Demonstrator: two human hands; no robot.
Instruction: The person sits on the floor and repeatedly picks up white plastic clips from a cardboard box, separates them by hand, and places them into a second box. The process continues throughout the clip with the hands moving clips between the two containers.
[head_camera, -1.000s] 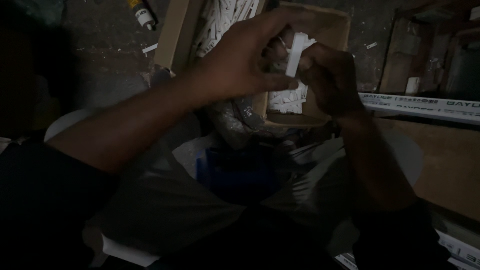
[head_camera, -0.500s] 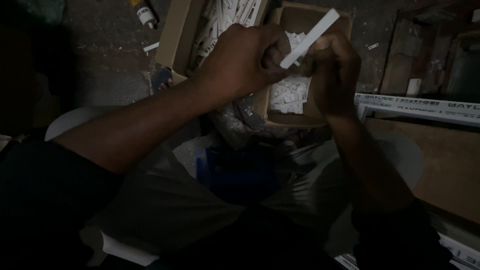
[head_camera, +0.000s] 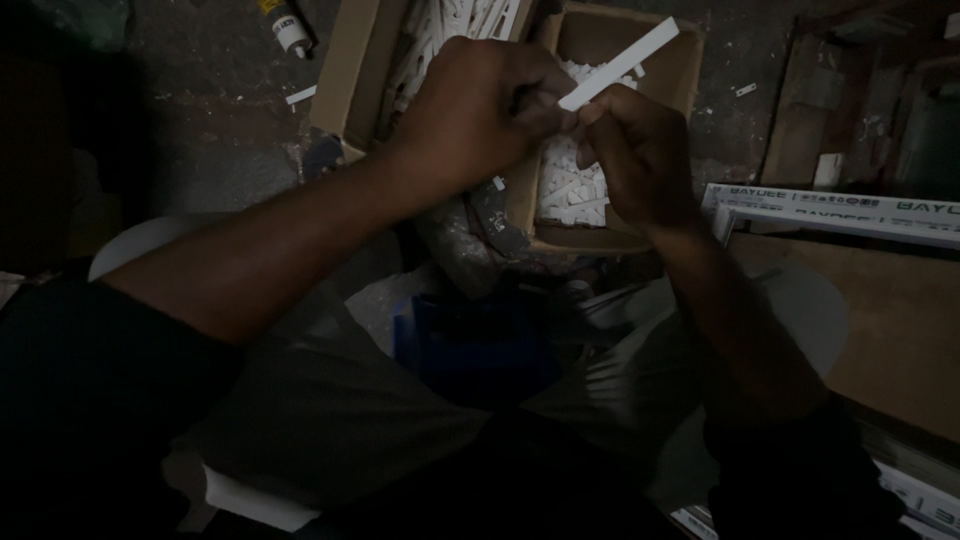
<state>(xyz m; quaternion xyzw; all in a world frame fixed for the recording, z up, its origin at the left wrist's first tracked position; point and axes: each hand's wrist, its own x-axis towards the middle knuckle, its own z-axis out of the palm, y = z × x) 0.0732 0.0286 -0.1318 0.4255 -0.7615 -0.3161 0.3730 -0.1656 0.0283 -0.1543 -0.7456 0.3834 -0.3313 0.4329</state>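
Both hands meet above a cardboard box (head_camera: 690, 70) of small white plastic pieces (head_camera: 570, 190). My left hand (head_camera: 480, 110) and my right hand (head_camera: 635, 150) together pinch the lower end of a long white plastic strip (head_camera: 625, 60), which sticks up and to the right over the box. The fingers of both hands are closed on it. A second cardboard box (head_camera: 345, 80) to the left holds more white strips (head_camera: 450, 25).
A small tube (head_camera: 285, 28) lies on the dark floor at the top left. A long white printed carton (head_camera: 830, 210) rests on a brown board (head_camera: 890, 320) at the right. A blue object (head_camera: 470, 345) sits between my knees. The scene is dim.
The white strip, earlier short and hidden between my hands, now stands out long toward the upper right. Both hands have stayed over the box.
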